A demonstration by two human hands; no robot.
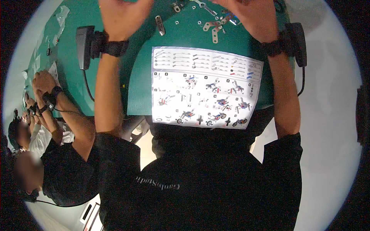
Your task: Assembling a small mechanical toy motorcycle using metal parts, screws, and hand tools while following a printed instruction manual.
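Beyond the instruction sheet (pixel 204 92), assembly is seemingly being done, perhaps next needing the metal bracket (pixel 214 32); what left hand (pixel 125 19) and right hand (pixel 256 17) are gripping cannot be told.

Your view is grainy, with moderate light across the green tabletop (pixel 138 77), a bright paper sheet (pixel 206 91), your black shirt (pixel 200 173) sunk in speckled darkness, and fisheye bending toward the black rim.

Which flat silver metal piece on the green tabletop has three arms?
The branching silver metal plate, left of the right hand; the narrow silver metal strip, right of the left hand, runs straight.
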